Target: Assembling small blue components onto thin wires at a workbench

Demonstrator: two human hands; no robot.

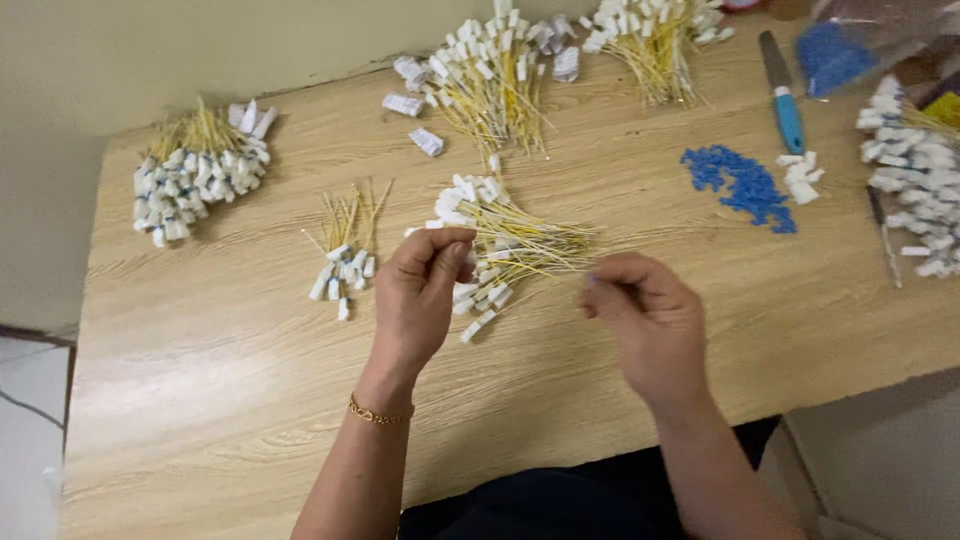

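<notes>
My left hand [425, 290] pinches a small white cap at the end of a thin yellow wire [530, 262], fingertips closed on it. My right hand [645, 315] pinches the wire's other end, with a hint of blue at its fingertips. Both hands hover over a loose pile of yellow wires with white caps [495, 240] on the wooden table [200, 380]. A small heap of blue beads [745, 185] lies to the right, beyond my right hand.
Other wire bundles lie around: a small one [345, 255] left of my hand, a bound one [200, 175] at far left, two at the back [490, 80], one at the right edge [915, 180]. A blue-handled knife [783, 95] and a plastic bag of blue beads [835, 50] sit at back right.
</notes>
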